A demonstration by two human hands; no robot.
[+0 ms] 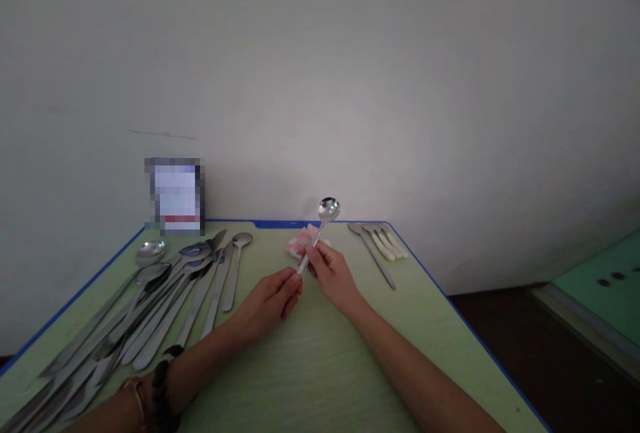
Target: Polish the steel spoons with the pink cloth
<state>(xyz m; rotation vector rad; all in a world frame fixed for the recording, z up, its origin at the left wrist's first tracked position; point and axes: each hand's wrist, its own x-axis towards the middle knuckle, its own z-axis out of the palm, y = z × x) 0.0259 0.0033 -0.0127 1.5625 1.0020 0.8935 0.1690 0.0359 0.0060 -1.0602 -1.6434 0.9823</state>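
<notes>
A steel spoon [326, 214] is held up over the middle of the green table [320, 366], bowl upward and tilted to the far right. My right hand [333, 274] is closed around the middle of its handle. My left hand [270, 299] pinches the handle's lower end with its fingertips. Behind the spoon lies a small pink and white cloth [300, 241], partly hidden by the handle.
A heap of several long steel spoons and knives [150, 299] covers the table's left part. Several spoons, some with white handles [380, 243], lie at the far right corner. A blurred card [176, 196] stands against the wall. The table's blue edge [475, 336] drops to a dark floor.
</notes>
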